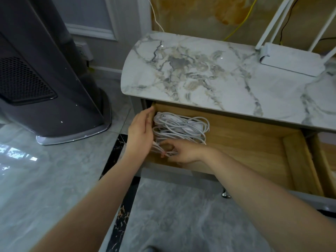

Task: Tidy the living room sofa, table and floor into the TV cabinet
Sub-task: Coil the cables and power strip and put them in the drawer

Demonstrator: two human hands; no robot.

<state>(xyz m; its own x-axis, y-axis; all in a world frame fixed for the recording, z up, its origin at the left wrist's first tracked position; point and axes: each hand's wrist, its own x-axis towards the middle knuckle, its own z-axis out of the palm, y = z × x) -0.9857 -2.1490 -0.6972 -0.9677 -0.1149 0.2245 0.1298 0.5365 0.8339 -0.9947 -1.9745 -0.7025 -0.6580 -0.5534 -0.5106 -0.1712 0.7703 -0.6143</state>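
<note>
Our right hand (183, 151) pinches the floppy, tangle-prone cable (180, 128) loops in the drawer (254, 142); left hand (141, 130) open alongside.

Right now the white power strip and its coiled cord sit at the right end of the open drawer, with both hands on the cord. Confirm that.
Not quite. The head view shows the power strip and cord at the left end of the open drawer, not the right. The rest is close: the right hand pinches the cord, and the left hand rests against the bundle.
</note>
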